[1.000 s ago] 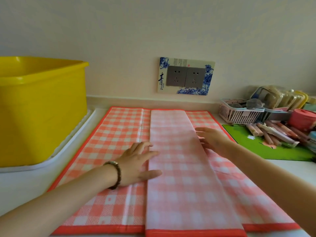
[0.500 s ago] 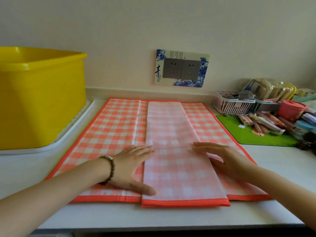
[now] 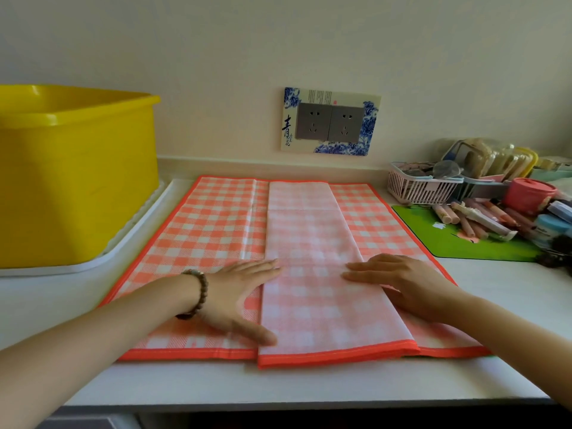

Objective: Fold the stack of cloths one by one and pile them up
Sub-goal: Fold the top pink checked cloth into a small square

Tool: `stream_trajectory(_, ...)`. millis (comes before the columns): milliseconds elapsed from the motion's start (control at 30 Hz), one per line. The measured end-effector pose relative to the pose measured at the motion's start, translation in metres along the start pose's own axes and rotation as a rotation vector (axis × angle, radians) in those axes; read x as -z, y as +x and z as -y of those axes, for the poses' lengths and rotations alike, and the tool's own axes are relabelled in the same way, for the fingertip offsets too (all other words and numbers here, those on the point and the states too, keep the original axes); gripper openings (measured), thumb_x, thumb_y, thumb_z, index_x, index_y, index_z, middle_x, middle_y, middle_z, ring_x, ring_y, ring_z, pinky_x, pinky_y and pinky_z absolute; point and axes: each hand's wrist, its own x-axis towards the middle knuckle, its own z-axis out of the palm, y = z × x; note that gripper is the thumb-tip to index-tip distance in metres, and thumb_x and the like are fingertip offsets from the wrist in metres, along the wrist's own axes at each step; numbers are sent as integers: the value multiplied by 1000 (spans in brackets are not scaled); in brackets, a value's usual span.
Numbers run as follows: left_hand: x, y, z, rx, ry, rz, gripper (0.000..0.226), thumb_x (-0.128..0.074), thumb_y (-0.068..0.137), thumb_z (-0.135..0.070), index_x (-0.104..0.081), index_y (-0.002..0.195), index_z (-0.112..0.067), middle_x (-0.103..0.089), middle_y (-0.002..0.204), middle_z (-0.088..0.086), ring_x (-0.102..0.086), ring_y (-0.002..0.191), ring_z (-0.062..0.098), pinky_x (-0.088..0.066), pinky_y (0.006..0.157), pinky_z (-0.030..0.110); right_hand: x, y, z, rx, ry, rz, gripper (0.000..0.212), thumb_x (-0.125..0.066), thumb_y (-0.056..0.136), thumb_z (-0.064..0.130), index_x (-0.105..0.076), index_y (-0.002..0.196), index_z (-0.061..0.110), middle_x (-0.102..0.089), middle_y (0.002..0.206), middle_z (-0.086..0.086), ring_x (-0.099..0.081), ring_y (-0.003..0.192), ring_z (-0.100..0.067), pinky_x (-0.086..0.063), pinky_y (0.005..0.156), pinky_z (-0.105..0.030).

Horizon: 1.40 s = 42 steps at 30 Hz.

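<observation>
Beneath both hands [image 3: 238, 292] [image 3: 402, 284], checked cloth [image 3: 312, 236].

Bare forearms, no sleeves; brown beaded bracelet [image 3: 194, 294] on left wrist.

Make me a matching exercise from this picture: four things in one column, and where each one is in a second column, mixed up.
Things:
1. yellow tub
2. checked cloth
3. green mat
4. socket plate

Places:
a. on the wall
b. on a white tray, far left
c. spread on the counter, middle strip folded over
d. right of the cloth, tubes lying on it

Pairs: 1-b, 2-c, 3-d, 4-a.
</observation>
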Motion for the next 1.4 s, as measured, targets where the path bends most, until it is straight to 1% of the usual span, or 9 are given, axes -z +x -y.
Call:
stream_trajectory(133, -2, -1, 13, 13, -294, -160, 100, -34, 61, -89, -10, 147, -44, -11, 154, -21, -14, 140, 0, -17, 113, 27, 1, 4, 0, -149, 176, -21, 43, -31, 87, 47, -55, 123, 45, -62, 121, 14, -53, 105, -3, -44, 91, -24)
stream_trajectory(200, -5, 2, 19, 18, -471, -248, 59, -37, 87, -64, -27, 142, -45, -26, 150, -20, -25, 137, 1, -22, 109, 22, -3, 4, -2, -217, 305, -37, 43, -34, 83, 65, -56, 116, 51, -59, 114, 26, -52, 104, 7, -43, 89, -22)
stream_trajectory(267, -6, 6, 24, 36, -594, -314, 38, -39, 100, -31, -39, 136, -42, -36, 144, -20, -31, 132, -1, -24, 106, 19, -6, 9, -1, -318, 410, -127, 21, -49, 87, 52, -64, 102, 48, -61, 96, 33, -50, 89, 19, -37, 77, -10)
stream_trajectory(367, -6, 15, 28, 64, -550, -386, 38, -54, 93, -25, -49, 127, -40, -48, 133, -23, -42, 123, -5, -33, 107, 24, -6, 24, -4, -488, 447, -166, 26, -52, 94, 20, -68, 78, 9, -62, 68, 5, -52, 62, 1, -34, 56, -13)
stream_trajectory(500, -3, 28, 21, 80, -622, -580, 11, -68, 82, -35, -62, 92, -37, -66, 97, -18, -60, 91, -5, -47, 88, 19, -1, 37, -4, -594, 615, -192, 37, -47, 97, 27, -54, 63, 11, -47, 55, 5, -40, 47, -1, -32, 49, -15)
stream_trajectory(633, 0, 42, 14, 167, -726, -714, 15, -71, 80, -36, -59, 88, -33, -68, 83, -11, -61, 74, -5, -46, 71, 14, -10, 51, -9, -674, 650, -251, 43, -50, 95, 32, -56, 64, 2, -47, 54, 0, -35, 48, -11, -29, 43, -16)
stream_trajectory(767, 0, 51, 14, 252, -756, -723, 43, -73, 79, -34, -51, 115, -26, -67, 76, -10, -56, 69, 0, -41, 65, 14, -20, 63, -18, -774, 638, -288, 39, -59, 91, 29, -48, 55, 18, -43, 40, 10, -33, 44, -8, -25, 42, -17)
stream_trajectory(1067, -4, 57, 14, 286, -684, -728, 52, -71, 80, -28, -45, 126, -32, -63, 78, -11, -56, 70, 3, -43, 64, 14, -27, 71, -22, -856, 502, -183, 27, -65, 83, 43, -56, 68, 23, -58, 64, 5, -51, 56, -10, -33, 48, -24)
stream_trajectory(1400, -5, 44, 8, -21, -225, -611, 29, -46, 97, -34, -57, 123, -39, -55, 127, -21, -45, 116, -6, -36, 105, 21, -25, 71, -17, -885, 458, -204, 24, -64, 84, 43, -56, 83, 20, -60, 76, 4, -54, 63, -12, -35, 50, -24)
